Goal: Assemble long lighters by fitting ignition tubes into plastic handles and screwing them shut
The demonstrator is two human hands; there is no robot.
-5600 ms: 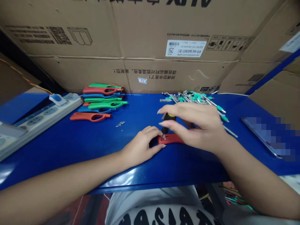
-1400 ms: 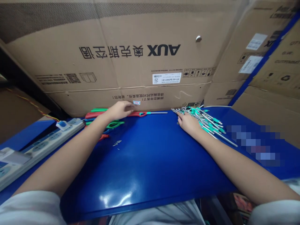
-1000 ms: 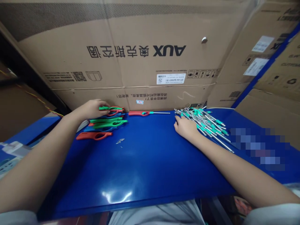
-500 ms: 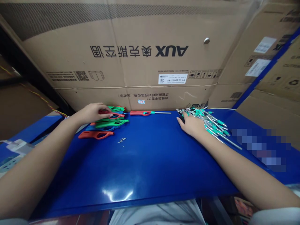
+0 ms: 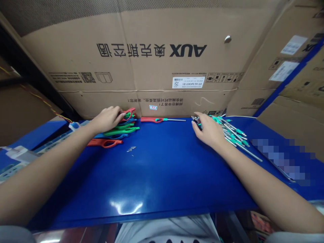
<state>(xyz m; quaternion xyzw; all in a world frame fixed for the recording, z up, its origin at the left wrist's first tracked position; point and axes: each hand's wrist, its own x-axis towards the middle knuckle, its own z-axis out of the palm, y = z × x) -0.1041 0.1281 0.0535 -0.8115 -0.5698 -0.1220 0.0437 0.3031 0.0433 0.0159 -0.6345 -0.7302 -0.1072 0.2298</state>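
Note:
My left hand (image 5: 108, 118) is closed on a red lighter handle (image 5: 129, 113), raised at its tip end above a pile of red, green and blue handles. A green handle (image 5: 121, 131) and an orange-red handle (image 5: 106, 143) lie below the hand. My right hand (image 5: 208, 130) closes around the silver ends of lighter nozzles (image 5: 195, 119) at the left of their pile; its fingers partly hide how many it grips. The other nozzles (image 5: 234, 133) are metal tubes with teal bases. Between the hands, a red lighter (image 5: 153, 119) with a nozzle fitted lies against the cardboard.
Small metal pins (image 5: 131, 149) lie loose on the blue table (image 5: 157, 175). An upright cardboard sheet (image 5: 152, 74) walls off the back. A power strip (image 5: 59, 139) with a plug runs along the left. A blurred-out flat object (image 5: 280, 162) lies at the right.
My left hand has lifted the red handle off the pile, tilting it up and to the right. My right hand has drawn its fingers in around the nozzle ends. The view has shifted slightly.

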